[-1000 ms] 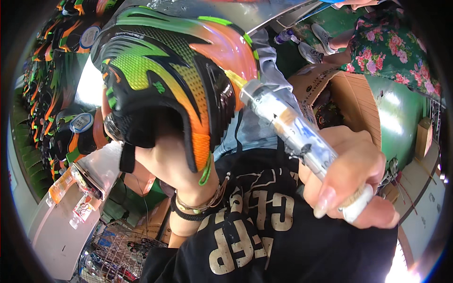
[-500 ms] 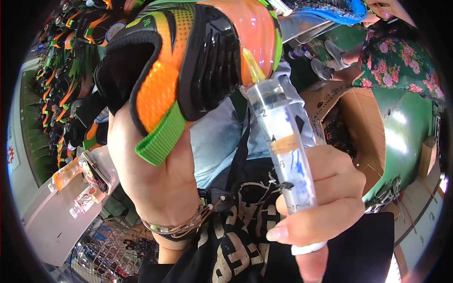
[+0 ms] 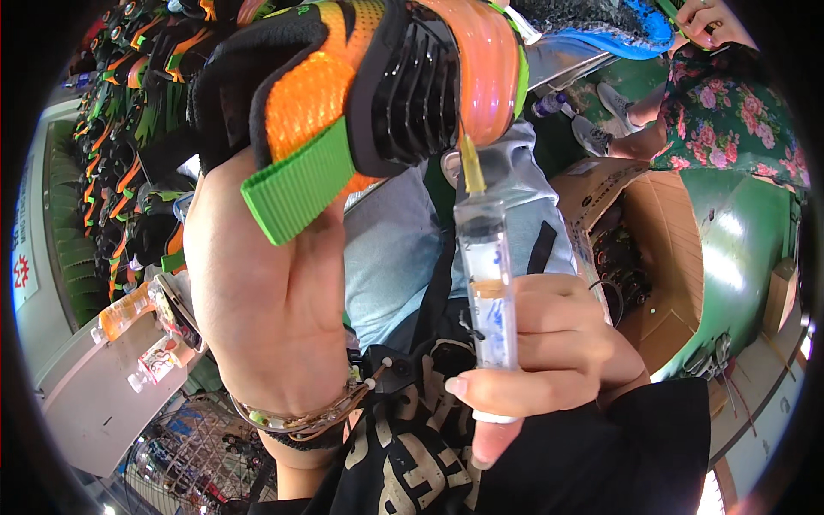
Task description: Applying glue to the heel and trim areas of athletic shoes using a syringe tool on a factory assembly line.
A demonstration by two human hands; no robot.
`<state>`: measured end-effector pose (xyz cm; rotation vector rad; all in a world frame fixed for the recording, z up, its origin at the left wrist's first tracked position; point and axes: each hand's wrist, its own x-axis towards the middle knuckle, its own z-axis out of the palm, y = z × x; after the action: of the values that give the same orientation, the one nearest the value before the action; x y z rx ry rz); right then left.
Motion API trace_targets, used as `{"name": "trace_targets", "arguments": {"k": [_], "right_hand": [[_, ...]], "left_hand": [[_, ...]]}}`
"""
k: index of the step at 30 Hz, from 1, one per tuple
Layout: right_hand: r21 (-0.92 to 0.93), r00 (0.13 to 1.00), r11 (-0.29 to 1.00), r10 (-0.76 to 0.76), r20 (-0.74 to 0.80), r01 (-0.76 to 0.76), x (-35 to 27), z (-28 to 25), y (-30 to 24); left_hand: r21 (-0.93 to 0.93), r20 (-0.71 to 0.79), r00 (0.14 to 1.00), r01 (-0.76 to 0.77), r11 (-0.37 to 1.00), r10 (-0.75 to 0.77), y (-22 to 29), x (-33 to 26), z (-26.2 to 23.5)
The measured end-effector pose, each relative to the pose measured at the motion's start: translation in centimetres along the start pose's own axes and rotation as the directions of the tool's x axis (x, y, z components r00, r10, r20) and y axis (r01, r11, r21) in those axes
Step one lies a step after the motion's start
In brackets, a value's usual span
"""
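Observation:
My left hand [image 3: 266, 266] holds up an orange, black and green sports shoe [image 3: 309, 112], heel toward me; its fingers are hidden behind the shoe. A green pull tab [image 3: 300, 180] hangs from the heel, and a glossy translucent orange sole [image 3: 489, 73] faces right. My right hand [image 3: 549, 360] is closed around a clear syringe [image 3: 491, 257] below the shoe, with a fingertip at the plunger end. The syringe's yellow needle tip [image 3: 472, 167] points up at the seam between the black heel piece and the sole; whether it touches is too fine to tell.
Many similar shoes [image 3: 129, 163] are stacked at the left. Drink bottles [image 3: 124, 313] stand on a pale surface beneath them. An open cardboard box [image 3: 661, 257] with dark items sits at the right. Beyond it, another person in a floral garment [image 3: 730, 120] works near a blue tray [image 3: 618, 43].
The shoe has shifted up and slightly right in my left hand. My right hand has moved left with the syringe, which now stands more upright and lower against the heel.

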<state>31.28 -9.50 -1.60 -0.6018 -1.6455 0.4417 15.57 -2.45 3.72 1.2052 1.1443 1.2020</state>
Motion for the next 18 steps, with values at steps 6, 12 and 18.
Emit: {"name": "trace_targets", "arguments": {"k": [6,12,18], "right_hand": [[-0.089,0.999,0.996,-0.012,0.047,0.016,-1.1,0.0,1.3],[-0.028,0.994,0.994,-0.107,0.001,0.107,-0.9,-1.7,1.7],[-0.187,0.962,0.962,-0.228,-0.151,0.198,1.4,-4.6,4.3]], "left_hand": [[-0.385,0.23,0.966,0.198,0.901,-0.114,-0.7,3.9,-1.7],[-0.523,0.193,0.963,0.261,0.811,-0.186,0.8,3.4,-0.1],[-0.683,0.156,0.973,0.229,0.693,-0.168,4.7,1.8,1.2]]}}
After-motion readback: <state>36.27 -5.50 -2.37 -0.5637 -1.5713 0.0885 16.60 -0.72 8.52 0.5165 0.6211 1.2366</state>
